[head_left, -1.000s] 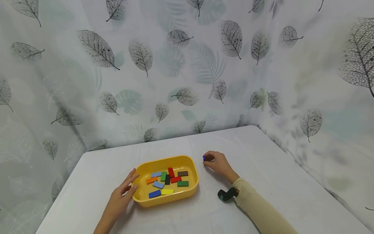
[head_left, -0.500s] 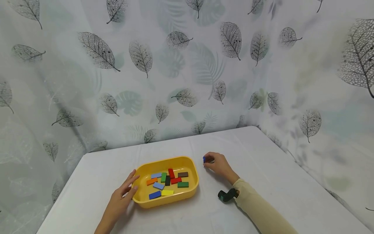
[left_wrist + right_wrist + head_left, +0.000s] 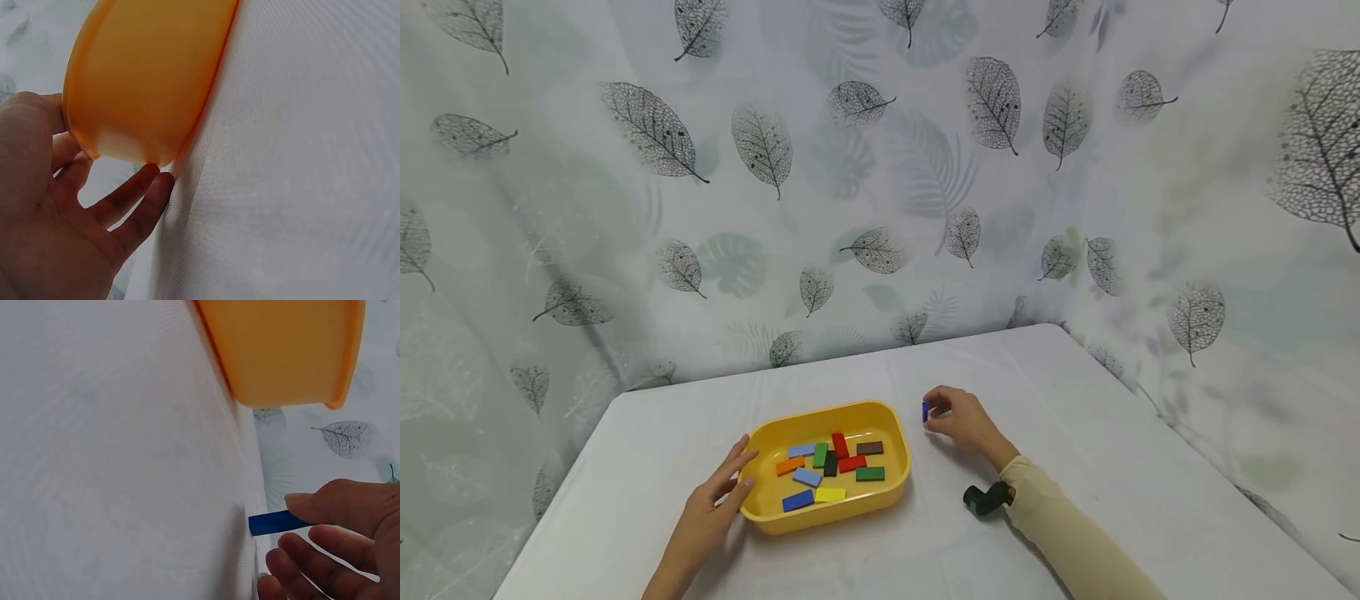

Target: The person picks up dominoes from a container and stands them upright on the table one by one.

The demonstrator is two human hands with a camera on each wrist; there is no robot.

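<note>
Just right of the tray, my right hand pinches a small blue block between thumb and fingers. The block stands on end, its lower end right at the white tabletop in the right wrist view. My left hand grips the left end of the yellow tray. Its thumb and forefinger reach over the rim, while other fingertips touch the wall low down in the left wrist view. Several flat coloured blocks lie loose in the tray, among them a yellow block and a brown block.
A white cloth covers the table. Leaf-printed curtains hang behind it and along the sides. A dark wrist-camera mount sticks out from the right wrist, close above the cloth.
The right fingers have shifted slightly up along the blue block, and more of it shows now. The left hand, the tray and the blocks inside stay where they were.
</note>
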